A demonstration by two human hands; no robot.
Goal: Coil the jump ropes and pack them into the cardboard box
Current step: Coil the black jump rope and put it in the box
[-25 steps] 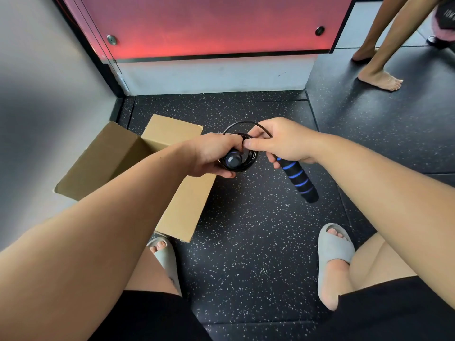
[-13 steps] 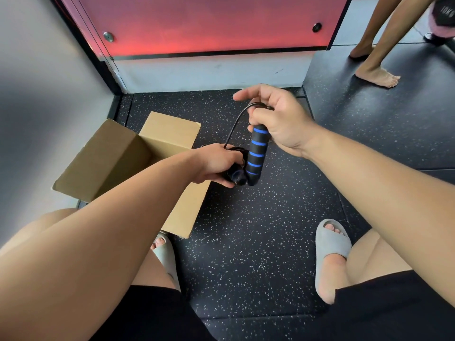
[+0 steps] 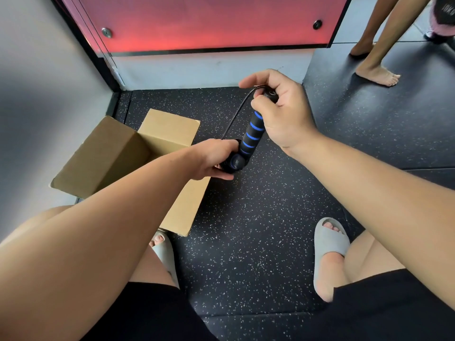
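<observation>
A black jump rope with blue-ringed foam handles is held over the floor. My right hand (image 3: 280,112) grips the top of one handle (image 3: 251,134), which stands nearly upright. From under that hand a thin black cord (image 3: 236,114) arcs down to my left hand (image 3: 214,159). My left hand grips the other handle's end (image 3: 234,163) together with the coiled cord, mostly hidden in the fist. The open cardboard box (image 3: 118,153) sits on the floor to the left, partly hidden by my left forearm. Its inside is not visible.
Speckled black rubber flooring (image 3: 258,230) spreads below. A grey wall runs along the left and a red panel (image 3: 209,20) stands behind. My feet in grey slides (image 3: 330,244) flank the floor space. Another person's bare feet (image 3: 376,75) stand at the upper right.
My right hand swung its handle from pointing down-right to nearly upright and lifted it away from the left hand, drawing the cord into a taller arc. My left hand stayed put.
</observation>
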